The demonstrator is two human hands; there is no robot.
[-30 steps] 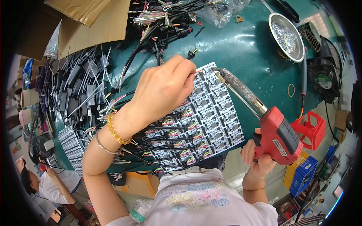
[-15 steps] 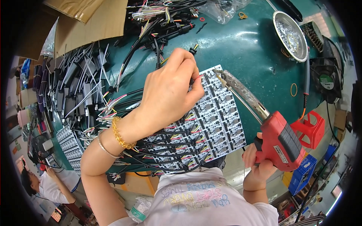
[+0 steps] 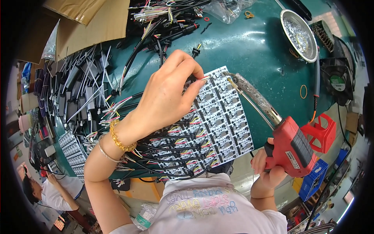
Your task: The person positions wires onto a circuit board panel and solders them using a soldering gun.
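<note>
My left hand [image 3: 165, 93] is above the far left part of a white panel of small circuit boards [image 3: 230, 126]. Its thumb and forefinger pinch a thin wire [image 3: 204, 78] at the panel's far edge; the rest of the wire is hidden by the hand. In my right hand [image 3: 268, 171] is a red soldering gun [image 3: 293, 151], held by its handle. The gun's tip lies over the panel's far right corner, a little right of the pinched wire. Black cables [image 3: 171, 152] with red, yellow and white wire ends lie in rows across the panel's left side.
At the far right stand a metal dish [image 3: 300, 37] of silvery scraps, a black fan [image 3: 336, 80] and a red stand [image 3: 322, 134]. Black housings [image 3: 74, 89] and cable bundles [image 3: 163, 19] lie left and at the back. Another person [image 3: 58, 191] sits at lower left.
My left hand has shifted slightly left, its fingertips still at the panel's far edge. The soldering gun has moved a little to the right.
</note>
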